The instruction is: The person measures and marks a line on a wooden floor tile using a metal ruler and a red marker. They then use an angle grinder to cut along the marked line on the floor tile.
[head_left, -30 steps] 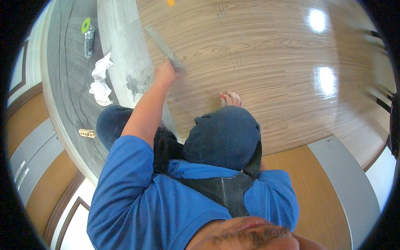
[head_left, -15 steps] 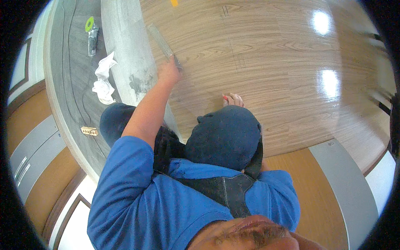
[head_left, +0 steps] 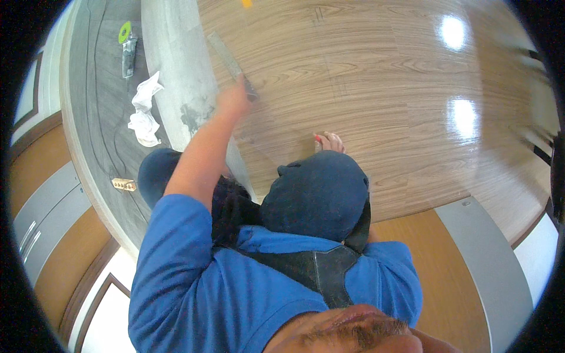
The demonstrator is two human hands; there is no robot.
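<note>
My left hand (head_left: 233,100) reaches forward and is closed on the near end of a long, narrow grey ruler (head_left: 226,52) that lies flat on a large wood-grain panel (head_left: 365,88). Only the fingers of my right hand (head_left: 331,142) show, past my dark-clad knee (head_left: 318,194). They rest on the panel with a small red tip (head_left: 318,139) beside them. The knee hides the rest of that hand, so I cannot tell what it grips. Faint pencil marks cross the panel near the ruler.
A pale grey board (head_left: 173,70) runs along the panel's left edge. On the grey floor to its left lie a crumpled white rag (head_left: 144,112), a green-and-grey tool (head_left: 126,44) and a small tan block (head_left: 123,185). Cabinet fronts (head_left: 41,217) stand at far left.
</note>
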